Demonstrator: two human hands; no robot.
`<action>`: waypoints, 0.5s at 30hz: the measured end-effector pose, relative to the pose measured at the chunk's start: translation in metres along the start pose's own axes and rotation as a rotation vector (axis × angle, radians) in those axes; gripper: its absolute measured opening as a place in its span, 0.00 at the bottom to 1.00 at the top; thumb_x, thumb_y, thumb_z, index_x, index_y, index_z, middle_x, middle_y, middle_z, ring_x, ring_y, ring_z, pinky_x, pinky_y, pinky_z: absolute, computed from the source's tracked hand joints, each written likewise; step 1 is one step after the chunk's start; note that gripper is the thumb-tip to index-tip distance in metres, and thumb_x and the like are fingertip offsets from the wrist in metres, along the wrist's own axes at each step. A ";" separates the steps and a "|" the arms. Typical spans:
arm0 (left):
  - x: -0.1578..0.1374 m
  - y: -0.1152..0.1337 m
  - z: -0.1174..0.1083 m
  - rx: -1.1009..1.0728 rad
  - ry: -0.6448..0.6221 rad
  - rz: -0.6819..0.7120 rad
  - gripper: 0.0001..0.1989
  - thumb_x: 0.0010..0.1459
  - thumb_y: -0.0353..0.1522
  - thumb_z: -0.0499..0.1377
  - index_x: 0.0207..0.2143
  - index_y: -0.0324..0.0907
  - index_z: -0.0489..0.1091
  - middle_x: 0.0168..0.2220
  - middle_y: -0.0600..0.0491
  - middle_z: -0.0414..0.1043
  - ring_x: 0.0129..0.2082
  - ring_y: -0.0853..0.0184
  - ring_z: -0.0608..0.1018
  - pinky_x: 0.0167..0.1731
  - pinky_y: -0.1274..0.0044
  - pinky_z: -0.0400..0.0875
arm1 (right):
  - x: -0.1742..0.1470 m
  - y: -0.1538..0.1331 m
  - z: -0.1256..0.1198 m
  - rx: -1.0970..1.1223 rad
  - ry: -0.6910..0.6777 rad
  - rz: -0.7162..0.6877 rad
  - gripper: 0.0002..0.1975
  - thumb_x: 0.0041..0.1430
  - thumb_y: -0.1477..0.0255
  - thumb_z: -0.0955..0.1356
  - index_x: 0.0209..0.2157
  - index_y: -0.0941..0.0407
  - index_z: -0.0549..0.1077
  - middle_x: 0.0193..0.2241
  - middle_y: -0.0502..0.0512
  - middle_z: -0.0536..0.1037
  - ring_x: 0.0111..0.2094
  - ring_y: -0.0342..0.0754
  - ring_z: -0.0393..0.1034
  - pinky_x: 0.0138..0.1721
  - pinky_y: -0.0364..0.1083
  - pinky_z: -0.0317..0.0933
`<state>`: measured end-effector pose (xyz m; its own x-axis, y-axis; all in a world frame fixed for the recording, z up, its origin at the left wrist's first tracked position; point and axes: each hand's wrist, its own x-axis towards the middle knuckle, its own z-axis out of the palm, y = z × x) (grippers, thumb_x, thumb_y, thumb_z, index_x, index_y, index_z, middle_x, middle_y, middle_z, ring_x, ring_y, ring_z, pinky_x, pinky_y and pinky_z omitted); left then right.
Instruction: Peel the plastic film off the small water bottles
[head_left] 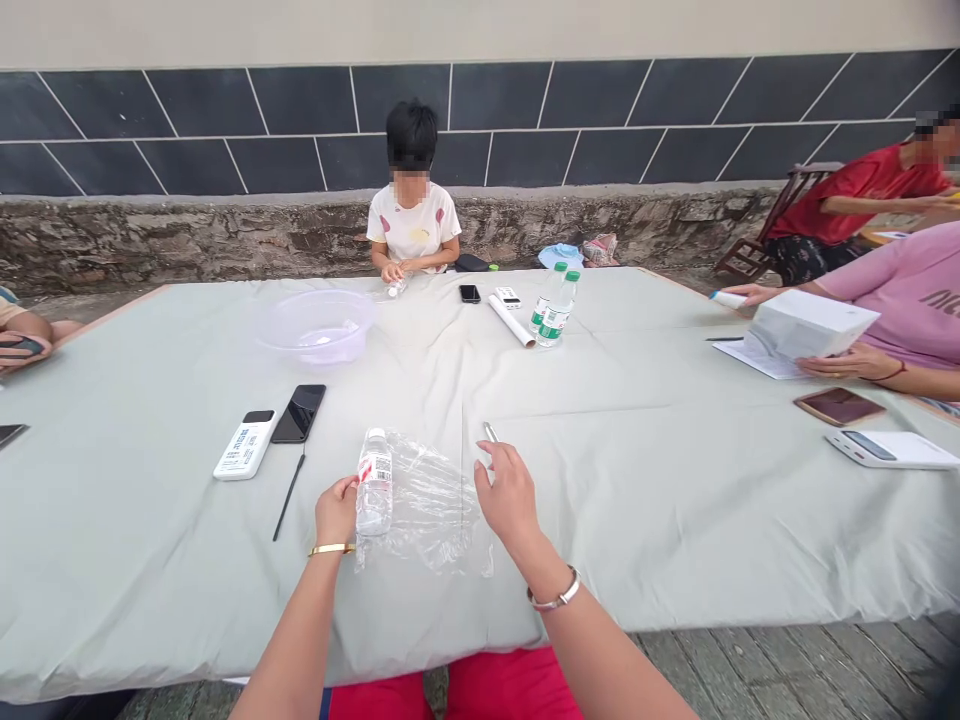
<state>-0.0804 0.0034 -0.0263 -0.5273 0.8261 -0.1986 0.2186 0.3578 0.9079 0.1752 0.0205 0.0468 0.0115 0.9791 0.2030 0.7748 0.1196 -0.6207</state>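
A clear water bottle (375, 492) with a white cap and a red and white label lies at the left end of a crumpled transparent plastic bag (435, 505). My left hand (337, 512) is closed at the bottle's left side, its fingertips against the label edge and partly hidden. Over the right edge of the bag, my right hand (508, 492) has its fingers bent but apart, with nothing visible in them. Just beyond those fingers lies a pen (490, 431), apart from the hand.
Left of the bottle lie a white power bank (245, 446), a black phone (299, 413) and a thin black strap (289, 498). Further off stand a translucent basin (319, 345) and two green-capped bottles (555, 310) beside a paper roll (512, 320). Other people sit around the table.
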 end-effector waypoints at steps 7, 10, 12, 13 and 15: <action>-0.014 0.013 0.008 0.050 0.026 0.086 0.11 0.46 0.31 0.55 0.31 0.44 0.75 0.25 0.52 0.76 0.25 0.62 0.75 0.31 0.73 0.68 | 0.011 -0.073 0.070 0.016 -0.584 0.024 0.40 0.49 0.48 0.65 0.57 0.60 0.61 0.31 0.60 0.78 0.36 0.58 0.72 0.33 0.48 0.60; -0.012 0.012 0.010 -0.027 -0.022 0.067 0.12 0.46 0.33 0.55 0.33 0.44 0.74 0.24 0.52 0.74 0.21 0.65 0.73 0.27 0.74 0.69 | 0.022 -0.071 0.086 0.051 -0.586 0.143 0.43 0.42 0.48 0.69 0.55 0.60 0.62 0.36 0.63 0.78 0.40 0.60 0.71 0.35 0.50 0.61; -0.006 0.008 0.008 -0.067 -0.021 0.027 0.12 0.46 0.34 0.55 0.34 0.42 0.73 0.25 0.52 0.74 0.21 0.66 0.73 0.26 0.74 0.70 | 0.025 -0.060 0.083 0.236 -0.592 0.239 0.38 0.42 0.54 0.71 0.53 0.58 0.64 0.40 0.63 0.77 0.42 0.58 0.71 0.36 0.49 0.62; -0.002 0.005 0.005 -0.074 -0.013 0.011 0.12 0.47 0.34 0.54 0.34 0.42 0.73 0.25 0.52 0.73 0.21 0.66 0.73 0.26 0.74 0.70 | 0.025 -0.053 0.079 0.386 -0.631 0.295 0.35 0.43 0.56 0.71 0.51 0.57 0.65 0.41 0.61 0.76 0.41 0.56 0.71 0.35 0.48 0.63; 0.005 -0.002 -0.001 -0.079 -0.006 -0.021 0.13 0.47 0.35 0.54 0.34 0.41 0.72 0.25 0.52 0.73 0.20 0.67 0.73 0.26 0.74 0.71 | 0.022 -0.036 0.068 0.744 -0.774 0.391 0.28 0.47 0.58 0.69 0.48 0.56 0.66 0.40 0.58 0.76 0.37 0.51 0.72 0.32 0.46 0.64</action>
<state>-0.0843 0.0061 -0.0287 -0.5261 0.8215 -0.2201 0.1415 0.3397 0.9298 0.1047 0.0487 0.0223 -0.4227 0.7783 -0.4644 0.2349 -0.4009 -0.8855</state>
